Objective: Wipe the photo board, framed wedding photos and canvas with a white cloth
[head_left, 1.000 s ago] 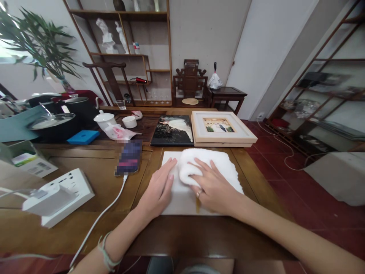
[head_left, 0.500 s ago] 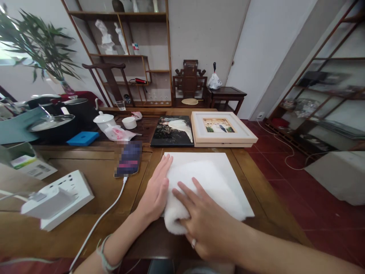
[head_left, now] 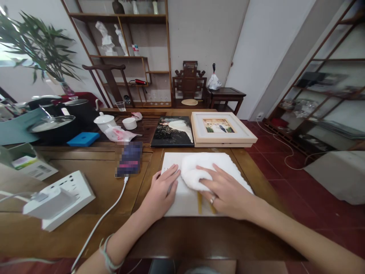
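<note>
A white flat board (head_left: 182, 203) lies on the wooden table (head_left: 176, 239) in front of me. My left hand (head_left: 159, 194) rests flat on the board's left edge, fingers stretched out, holding it down. My right hand (head_left: 225, 190) presses a bunched white towel (head_left: 199, 173) onto the board's upper middle, fingers laid over the cloth. Two yellowish streaks (head_left: 205, 203) show on the board just below that hand.
Behind the board lie a dark photo panel (head_left: 172, 131) and a white framed photo (head_left: 221, 127). A phone (head_left: 129, 158) with a white cable lies to the left, a white power strip (head_left: 58, 198) further left. Pots, a teapot and a blue box stand at the back left.
My right hand pulled the towel down to the board's near edge, then pushed it back up to the upper middle. My left hand stayed on the board's left side.
</note>
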The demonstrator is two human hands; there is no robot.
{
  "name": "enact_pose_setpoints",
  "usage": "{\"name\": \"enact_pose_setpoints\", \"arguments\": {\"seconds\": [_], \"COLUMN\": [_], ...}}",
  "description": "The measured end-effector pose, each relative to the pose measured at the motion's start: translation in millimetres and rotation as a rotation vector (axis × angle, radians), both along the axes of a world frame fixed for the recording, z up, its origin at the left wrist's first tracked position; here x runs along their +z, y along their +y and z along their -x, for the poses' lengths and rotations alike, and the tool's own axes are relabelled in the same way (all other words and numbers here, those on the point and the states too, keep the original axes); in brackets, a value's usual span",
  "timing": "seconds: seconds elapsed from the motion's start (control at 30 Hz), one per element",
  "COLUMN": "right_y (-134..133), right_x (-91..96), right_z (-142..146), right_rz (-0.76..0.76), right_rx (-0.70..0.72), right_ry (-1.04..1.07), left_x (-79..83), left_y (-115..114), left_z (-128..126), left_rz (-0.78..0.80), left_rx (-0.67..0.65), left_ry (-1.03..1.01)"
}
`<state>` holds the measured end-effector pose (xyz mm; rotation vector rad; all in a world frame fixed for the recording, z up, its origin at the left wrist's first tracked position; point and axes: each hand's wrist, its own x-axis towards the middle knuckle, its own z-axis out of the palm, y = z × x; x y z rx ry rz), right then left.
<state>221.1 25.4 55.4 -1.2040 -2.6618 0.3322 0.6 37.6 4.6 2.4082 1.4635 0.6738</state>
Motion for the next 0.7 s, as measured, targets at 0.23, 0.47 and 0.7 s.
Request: {"name": "enact_pose_setpoints", "arguments": {"seconds": [0.23,0.47,0.7], "right_y": [54.1,69.3,61.9], "right_x": [10.4,10.4,7.4], "right_z": [39.4,75.2,11.1], "right_rz": [0.045,0.080,0.080], "right_rx": [-0.015,0.019,-0.141], "right_ry": [0.085,0.073,0.064], "left_x": [3.3,8.7,-3.7], "left_y": [-0.2,-0.6,0.3], "left_z": [-1.9,-2.2,2.3], "left_rz": [-0.054,-0.038,-0.075], "left_rx": [-0.027,-0.039,-0.029], "left_ry": [0.012,-0.009,-0.002]}}
